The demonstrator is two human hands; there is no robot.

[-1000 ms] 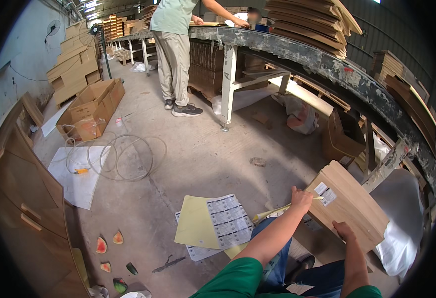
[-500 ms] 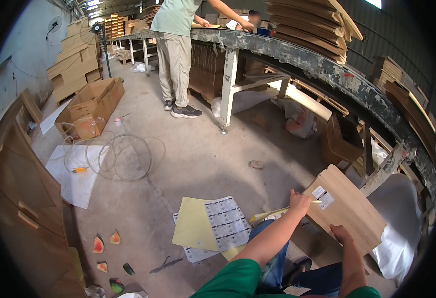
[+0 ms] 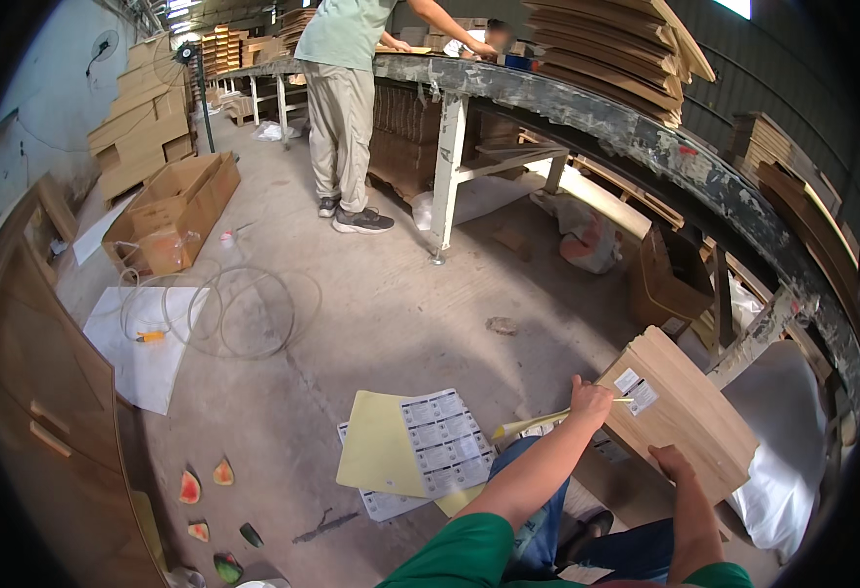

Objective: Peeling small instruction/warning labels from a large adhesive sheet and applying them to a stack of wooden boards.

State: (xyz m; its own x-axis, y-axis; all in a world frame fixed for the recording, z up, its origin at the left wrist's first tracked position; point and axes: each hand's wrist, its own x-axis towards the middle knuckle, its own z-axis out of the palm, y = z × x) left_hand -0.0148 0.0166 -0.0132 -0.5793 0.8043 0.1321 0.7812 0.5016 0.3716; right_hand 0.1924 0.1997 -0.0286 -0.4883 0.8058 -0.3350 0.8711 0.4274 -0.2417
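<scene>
A wood-grain board lies tilted at my right, with white printed stickers near its upper left end; its layered edge suggests more boards beneath. My left hand is closed at the board's left edge, pinching a yellow-backed sheet that runs out on both sides of the fist. Along the board's near edge, the fingers of my right hand grip it, the fingertips partly hidden. Left of my knee, printed label sheets and a yellow backing sheet overlap on the floor.
Watermelon pieces lie on the floor at lower left, beside a leaning brown panel. A coiled hose and a white sheet are farther off. A person stands at the long worn table. White plastic wrap sits at right.
The view has shifted slightly, so the floor things sit a little farther left. Both hands keep nearly the same places on the sheet and the board.
</scene>
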